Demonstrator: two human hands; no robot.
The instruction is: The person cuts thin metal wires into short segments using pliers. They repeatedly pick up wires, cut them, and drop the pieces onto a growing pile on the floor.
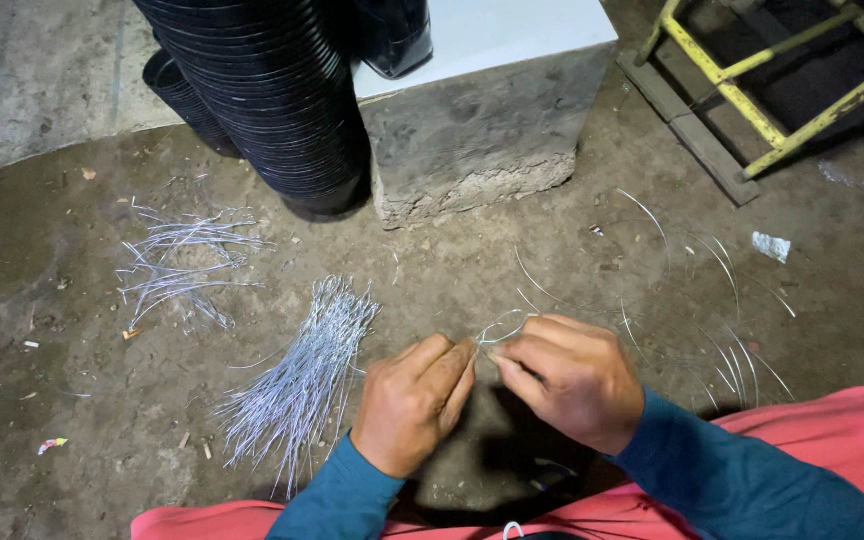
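Observation:
My left hand (pixel 414 400) and my right hand (pixel 570 376) meet over the dirt floor, both pinching a thin silver wire (pixel 500 326) that loops up between the fingertips. Blue sleeves cover both forearms, and pink cloth lies across my lap at the bottom. Just left of my left hand lies a bundle of short straight silver wires (pixel 302 380). A looser scatter of wires (pixel 180 265) lies farther left. Curved wire pieces (pixel 727 350) lie on the ground to the right of my right hand.
A tall leaning stack of black plastic pots (pixel 272 100) stands at the back beside a concrete block (pixel 472 130) with a white top. A yellow metal frame (pixel 772 90) on a wooden plank is at the upper right. A scrap of foil (pixel 771 246) lies near it.

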